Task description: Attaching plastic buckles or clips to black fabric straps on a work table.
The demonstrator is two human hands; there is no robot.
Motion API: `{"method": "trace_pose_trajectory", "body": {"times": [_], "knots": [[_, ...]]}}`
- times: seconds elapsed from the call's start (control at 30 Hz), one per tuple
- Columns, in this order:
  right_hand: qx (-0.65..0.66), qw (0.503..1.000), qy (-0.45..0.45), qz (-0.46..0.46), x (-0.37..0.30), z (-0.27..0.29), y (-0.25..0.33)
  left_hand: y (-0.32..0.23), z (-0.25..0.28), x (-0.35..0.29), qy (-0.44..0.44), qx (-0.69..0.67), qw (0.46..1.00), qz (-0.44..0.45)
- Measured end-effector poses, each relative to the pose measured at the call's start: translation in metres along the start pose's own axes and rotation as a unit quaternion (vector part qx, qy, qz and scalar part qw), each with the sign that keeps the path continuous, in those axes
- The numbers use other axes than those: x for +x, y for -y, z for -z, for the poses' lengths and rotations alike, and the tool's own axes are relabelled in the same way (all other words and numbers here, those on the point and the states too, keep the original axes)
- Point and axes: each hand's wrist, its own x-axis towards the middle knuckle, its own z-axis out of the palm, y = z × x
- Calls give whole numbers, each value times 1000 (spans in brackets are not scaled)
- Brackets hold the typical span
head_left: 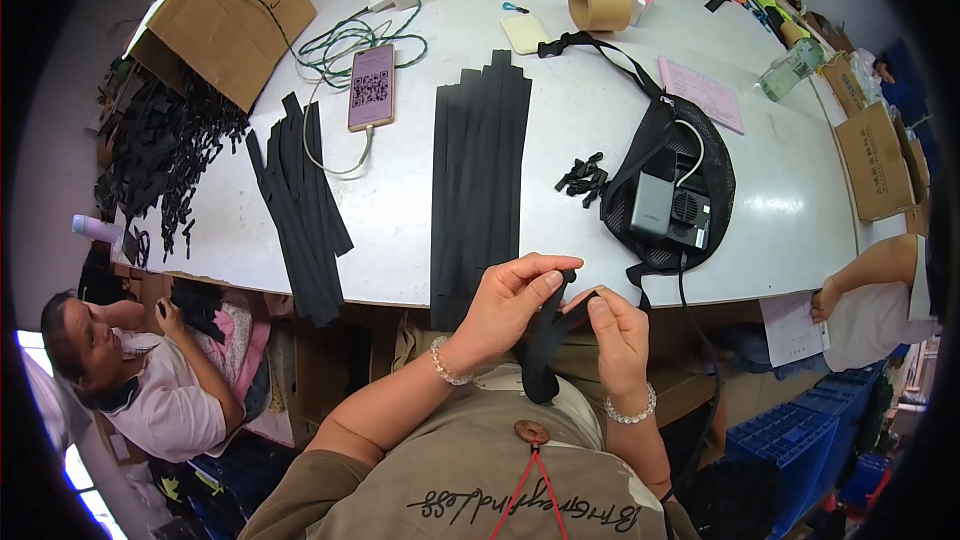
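A black fabric strap [541,372] hangs in a loop in front of my body, just off the table's near edge. My left hand [510,305] pinches one part of it between thumb and forefinger. Close by, my right hand [620,340] grips another part under the thumb; its very end is too small to make out. Just beyond my left hand, a stack of long black straps [482,165] lies flat, reaching the table edge. Left of it is a looser bunch of black straps [298,205].
Small black clips [582,177] lie beside a black mesh bag [690,130] holding a power bank [652,205]. A phone [371,88] is on a cable near a carton [240,15] and a heap of black straps [165,140]. People sit left and right.
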Motion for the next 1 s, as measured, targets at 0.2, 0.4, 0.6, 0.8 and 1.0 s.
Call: {"method": "trace_pose_trajectory", "body": {"times": [0.2,0.4,0.6,0.8,1.0], "knots": [[135,986,-30,-93,-3,1,-18,-7,-5,-4,18,-58,998,34],[108,986,-125,-2,2,-16,1,-7,-2,-4,19,-10,1000,7],[69,996,-51,-22,4,-2,3,-9,-5,-11,8,54,997,-55],[86,994,-12,-63,4,2,2,-9,-9,-18,-11,43,998,-47],[140,987,-56,-50,-2,-6,-3,-16,-9,-20,27,11,999,14]]}}
